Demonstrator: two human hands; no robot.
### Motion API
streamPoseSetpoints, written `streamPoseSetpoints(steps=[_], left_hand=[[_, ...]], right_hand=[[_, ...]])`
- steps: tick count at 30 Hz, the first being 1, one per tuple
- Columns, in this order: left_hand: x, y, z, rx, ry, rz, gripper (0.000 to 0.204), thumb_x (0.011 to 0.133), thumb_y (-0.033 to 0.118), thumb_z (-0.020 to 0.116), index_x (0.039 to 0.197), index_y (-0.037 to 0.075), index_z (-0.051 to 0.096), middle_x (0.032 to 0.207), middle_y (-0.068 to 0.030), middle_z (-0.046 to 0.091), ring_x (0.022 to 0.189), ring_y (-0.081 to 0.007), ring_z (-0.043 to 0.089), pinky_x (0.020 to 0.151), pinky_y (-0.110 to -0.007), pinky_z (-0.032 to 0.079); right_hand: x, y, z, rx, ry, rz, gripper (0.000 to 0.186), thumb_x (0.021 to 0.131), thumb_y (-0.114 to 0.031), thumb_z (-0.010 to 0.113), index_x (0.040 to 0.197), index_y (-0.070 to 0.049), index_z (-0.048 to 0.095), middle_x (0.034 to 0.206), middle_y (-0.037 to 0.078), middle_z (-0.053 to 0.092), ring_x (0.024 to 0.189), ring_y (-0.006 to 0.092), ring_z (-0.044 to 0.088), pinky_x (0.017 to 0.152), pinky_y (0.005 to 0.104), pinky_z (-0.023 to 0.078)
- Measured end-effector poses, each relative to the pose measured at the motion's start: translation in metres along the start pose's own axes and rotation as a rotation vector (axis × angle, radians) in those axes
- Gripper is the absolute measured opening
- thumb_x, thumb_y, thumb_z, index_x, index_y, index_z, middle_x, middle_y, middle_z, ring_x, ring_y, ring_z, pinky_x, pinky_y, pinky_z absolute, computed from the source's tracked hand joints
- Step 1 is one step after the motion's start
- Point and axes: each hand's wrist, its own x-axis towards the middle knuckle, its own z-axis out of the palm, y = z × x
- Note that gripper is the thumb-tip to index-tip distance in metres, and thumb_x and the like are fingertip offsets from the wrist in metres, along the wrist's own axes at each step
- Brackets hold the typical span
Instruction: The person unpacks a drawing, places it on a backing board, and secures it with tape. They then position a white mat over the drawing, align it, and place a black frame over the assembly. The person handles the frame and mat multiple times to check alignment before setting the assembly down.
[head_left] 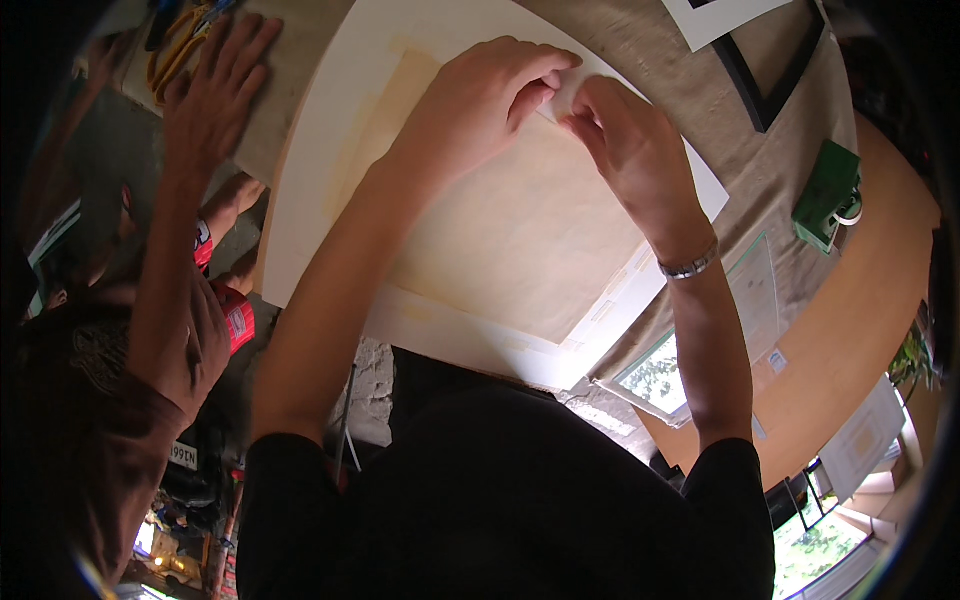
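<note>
A large white board [310, 230] lies in front of me, tilted in the view. On it is a beige sheet [500, 250], with pale strips [610, 305] along its lower right edge. Near the far edge of the sheet, my left hand [480, 105] has its fingers curled inward. Close beside it, my right hand [640, 145] is closed in a pinch, a metal watch band at the wrist. A small whitish bit shows between the two hands; whether it is tape or the board behind cannot be made out.
At left another person's hand [215, 95] rests on the table beside a yellow-handled tool [170, 60]. Toward the right are a black frame corner [765, 105], a green metal object [828, 195] and a clear pane [755, 290]. A curved tan surface [850, 330] lies beyond them.
</note>
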Motion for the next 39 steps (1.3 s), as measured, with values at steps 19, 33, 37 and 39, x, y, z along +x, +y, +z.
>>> streamPoseSetpoints(steps=[19, 33, 37, 39], left_hand=[[0.007, 0.017, 0.005, -0.007, -0.040, -0.171, 0.029, 0.085, 0.010, 0.075, 0.112, 0.008, 0.067, 0.097, -0.0099, 0.071, 0.087, -0.0212, 0.071, 0.075, -0.034, 0.056], [-0.243, 0.166, 0.003, -0.122, 0.825, -0.992, 0.049, 0.097, 0.018, 0.066, 0.130, -0.005, 0.039, 0.113, -0.0138, 0.054, 0.105, -0.0238, 0.053, 0.094, -0.037, 0.044], [-0.278, 0.168, 0.024, -0.558, 0.599, -1.342, 0.044, 0.099, 0.021, 0.065, 0.126, -0.005, 0.042, 0.115, -0.0128, 0.056, 0.095, -0.0152, 0.058, 0.079, -0.030, 0.052], [-0.282, 0.157, 0.032, -0.709, 0.567, -1.269, 0.040, 0.100, 0.022, 0.062, 0.126, -0.002, 0.045, 0.112, -0.0106, 0.058, 0.093, -0.0138, 0.060, 0.076, -0.030, 0.054]], right_hand=[[0.004, 0.005, -0.008, 0.127, -0.040, 0.387, 0.034, 0.076, -0.026, 0.083, 0.090, -0.006, 0.059, 0.077, 0.009, 0.066, 0.070, 0.0244, 0.064, 0.059, 0.0366, 0.048], [0.005, 0.023, -0.001, -0.224, 0.154, 0.185, 0.028, 0.091, -0.025, 0.067, 0.111, -0.006, 0.060, 0.110, 0.013, 0.060, 0.105, 0.0290, 0.058, 0.088, 0.0452, 0.048], [0.016, 0.003, 0.003, -0.258, 0.069, 0.266, 0.024, 0.092, -0.023, 0.066, 0.110, -0.007, 0.060, 0.110, 0.011, 0.059, 0.107, 0.0293, 0.056, 0.090, 0.0454, 0.047], [0.019, 0.010, 0.004, -0.219, 0.081, 0.295, 0.021, 0.093, -0.022, 0.065, 0.107, -0.007, 0.060, 0.109, 0.011, 0.060, 0.107, 0.0302, 0.057, 0.089, 0.0454, 0.047]])
